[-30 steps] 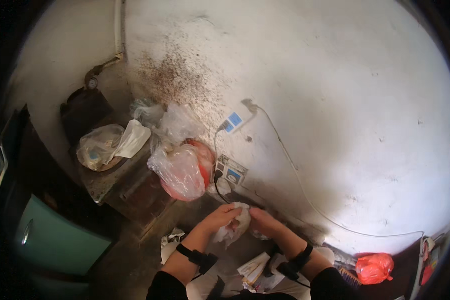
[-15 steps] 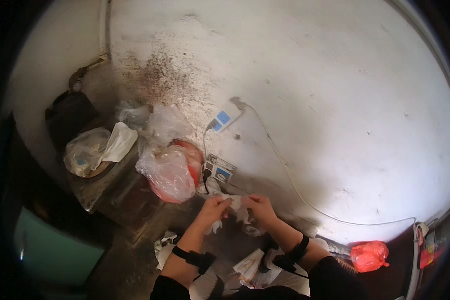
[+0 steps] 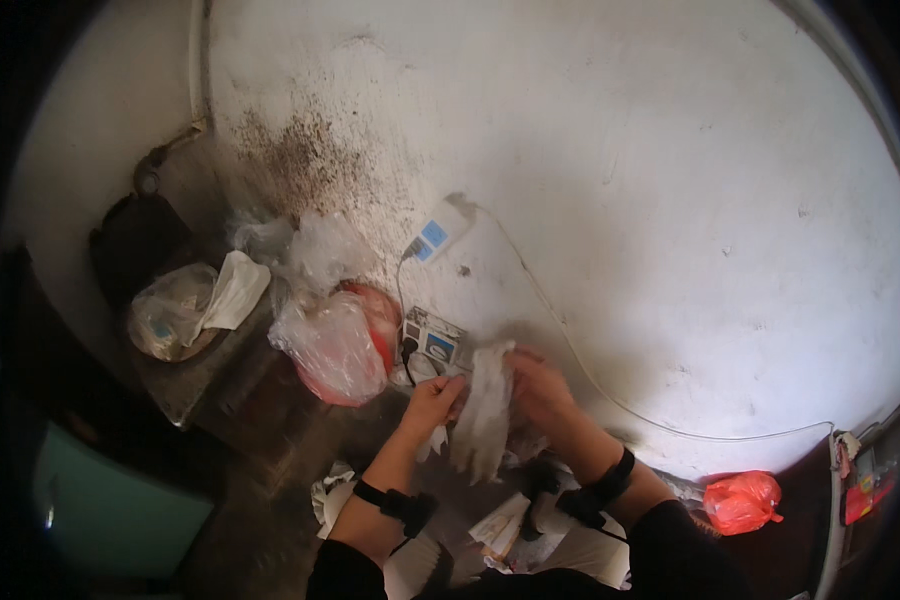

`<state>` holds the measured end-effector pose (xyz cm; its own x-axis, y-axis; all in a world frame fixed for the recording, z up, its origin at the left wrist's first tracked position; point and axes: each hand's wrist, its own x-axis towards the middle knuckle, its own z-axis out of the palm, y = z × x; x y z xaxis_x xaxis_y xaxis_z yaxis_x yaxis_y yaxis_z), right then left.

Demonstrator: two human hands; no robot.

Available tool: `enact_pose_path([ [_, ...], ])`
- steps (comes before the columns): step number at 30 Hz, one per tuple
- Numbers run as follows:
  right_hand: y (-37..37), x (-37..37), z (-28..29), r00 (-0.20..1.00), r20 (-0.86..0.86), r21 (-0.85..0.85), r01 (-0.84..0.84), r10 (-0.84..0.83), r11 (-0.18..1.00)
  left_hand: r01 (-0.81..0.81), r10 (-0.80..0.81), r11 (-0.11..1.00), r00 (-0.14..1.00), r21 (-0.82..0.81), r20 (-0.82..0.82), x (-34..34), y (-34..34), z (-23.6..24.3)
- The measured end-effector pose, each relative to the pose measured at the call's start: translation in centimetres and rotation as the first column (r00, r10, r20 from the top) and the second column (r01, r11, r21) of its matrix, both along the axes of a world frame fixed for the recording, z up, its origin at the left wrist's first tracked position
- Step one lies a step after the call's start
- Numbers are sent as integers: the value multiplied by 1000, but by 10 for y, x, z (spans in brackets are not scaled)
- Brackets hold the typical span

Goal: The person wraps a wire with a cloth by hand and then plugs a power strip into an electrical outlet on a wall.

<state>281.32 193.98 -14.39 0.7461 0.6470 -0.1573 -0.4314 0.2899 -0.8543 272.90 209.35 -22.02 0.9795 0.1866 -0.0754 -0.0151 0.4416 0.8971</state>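
Note:
A dirty white glove (image 3: 483,415) hangs with its finger end downward between my hands. My right hand (image 3: 542,388), slightly blurred, is closed on its upper end. My left hand (image 3: 434,402) is closed just to the left of the glove, with a whitish piece of limp material (image 3: 435,441) hanging below its fingers; that piece may be a second glove. Behind my left hand, a black plug (image 3: 409,348) sits in a wall socket (image 3: 436,345).
Clear plastic bags (image 3: 322,335) cover a red container at left. Another bag (image 3: 173,310) and a white cloth (image 3: 236,290) lie on a worn surface. A power strip (image 3: 438,230) hangs on the stained wall (image 3: 670,200). A red bag (image 3: 742,502) sits at right; a green panel (image 3: 120,510) stands lower left.
My right hand has risen and moved right, lifting the glove so that it now hangs stretched out lengthwise. My left hand has shifted slightly. The view has turned a little.

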Motion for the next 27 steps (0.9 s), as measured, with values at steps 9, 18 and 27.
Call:
enact_pose_path([
  [9, 36, 69, 88, 341, 928, -118, 653, -152, 748, -330, 307, 933, 937, 140, 164, 85, 16, 120],
  [18, 86, 86, 95, 253, 967, -200, 704, 23, 681, -392, 383, 842, 918, 369, 102, 131, 36, 183],
  [27, 65, 116, 80, 991, 45, 115, -130, 126, 985, -282, 269, 922, 959, 267, 84, 138, 42, 183],
])
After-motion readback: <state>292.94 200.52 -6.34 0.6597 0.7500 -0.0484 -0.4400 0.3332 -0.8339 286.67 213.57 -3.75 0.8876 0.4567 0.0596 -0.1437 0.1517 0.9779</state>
